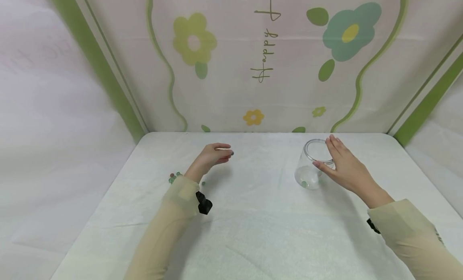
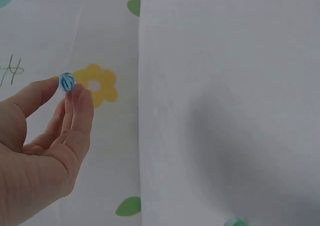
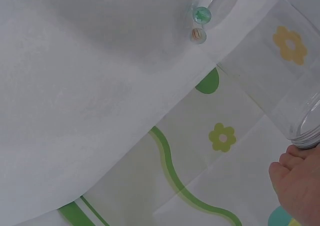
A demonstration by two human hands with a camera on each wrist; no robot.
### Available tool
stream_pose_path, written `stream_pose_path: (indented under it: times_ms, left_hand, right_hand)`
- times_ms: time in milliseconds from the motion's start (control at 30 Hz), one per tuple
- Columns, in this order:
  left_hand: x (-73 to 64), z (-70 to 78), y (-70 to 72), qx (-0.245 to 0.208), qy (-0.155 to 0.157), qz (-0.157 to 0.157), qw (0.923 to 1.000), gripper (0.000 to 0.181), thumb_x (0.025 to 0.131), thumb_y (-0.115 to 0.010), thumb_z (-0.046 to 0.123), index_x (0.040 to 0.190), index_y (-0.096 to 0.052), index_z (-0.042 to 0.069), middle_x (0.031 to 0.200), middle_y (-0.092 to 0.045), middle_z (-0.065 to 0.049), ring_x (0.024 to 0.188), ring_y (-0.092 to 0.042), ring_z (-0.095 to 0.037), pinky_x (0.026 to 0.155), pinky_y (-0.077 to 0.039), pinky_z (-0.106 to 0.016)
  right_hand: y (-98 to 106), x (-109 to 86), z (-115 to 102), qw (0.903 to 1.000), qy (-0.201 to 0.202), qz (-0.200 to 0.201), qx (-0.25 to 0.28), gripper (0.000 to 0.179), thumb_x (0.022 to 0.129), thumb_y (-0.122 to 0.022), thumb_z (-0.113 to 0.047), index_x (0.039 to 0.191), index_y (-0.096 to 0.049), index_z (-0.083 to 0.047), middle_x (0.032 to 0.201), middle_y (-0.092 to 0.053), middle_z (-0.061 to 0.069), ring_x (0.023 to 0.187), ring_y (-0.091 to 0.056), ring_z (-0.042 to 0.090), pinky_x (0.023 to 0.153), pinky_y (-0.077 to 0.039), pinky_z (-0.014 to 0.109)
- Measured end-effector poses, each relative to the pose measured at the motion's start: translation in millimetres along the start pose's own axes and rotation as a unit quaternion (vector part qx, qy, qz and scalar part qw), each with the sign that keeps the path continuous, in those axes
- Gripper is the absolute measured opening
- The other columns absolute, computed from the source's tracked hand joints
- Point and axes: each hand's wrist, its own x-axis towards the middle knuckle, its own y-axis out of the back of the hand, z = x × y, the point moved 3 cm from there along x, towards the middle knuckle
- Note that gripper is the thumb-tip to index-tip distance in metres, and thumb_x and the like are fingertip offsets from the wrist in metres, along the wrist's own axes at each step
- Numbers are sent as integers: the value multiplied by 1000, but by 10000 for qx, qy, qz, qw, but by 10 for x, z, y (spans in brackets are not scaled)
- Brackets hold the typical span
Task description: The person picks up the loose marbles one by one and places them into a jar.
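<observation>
My left hand (image 1: pixel 209 157), raised over the table's left half, pinches a clear marble with blue swirls (image 2: pixel 67 81) between thumb and fingertips. A clear glass jar (image 1: pixel 301 167) stands upright at the right, its mouth uncovered. Against the jar's rim rests my right hand (image 1: pixel 347 169), fingers extended along the far right side and thumb at the near side. Inside, at the jar's bottom, lie a green marble (image 3: pixel 202 15) and a marble with a brownish swirl (image 3: pixel 198 35). Several green and reddish marbles (image 1: pixel 172 178) sit beside my left wrist, partly hidden by the sleeve.
A single green marble (image 1: pixel 203 183) lies right of the left wrist. White cloth covers the table (image 1: pixel 260 223). Behind its far edge hangs a flowered curtain (image 1: pixel 231 95), with white side panels left and right.
</observation>
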Motion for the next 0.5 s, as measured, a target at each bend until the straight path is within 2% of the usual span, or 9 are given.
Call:
stream_pose_path:
  times_ms: [267,500]
  left_hand:
    - [16,256,-332,-399,-71,-137,9991,37,93,-62,11,128,-56,3,126,-62,-17,113,-62,-24,101,-52,-31]
    - [15,457,-653,-389,-272,-414,9980,35,93,-62,13,127,-56,4,125,-62,-15,116,-62,-25,101,-52,-31]
  right_hand:
    - [7,0,-14,10000,-31,-89,19,92,95,-47,-55,149,-11,9,158,-7,28,146,-8,43,114,-20,63]
    - [20,-7,-21,9999,-40,-93,-2,92,95,-47,-55,149,-11,9,158,-7,28,146,-9,44,114,-21,64]
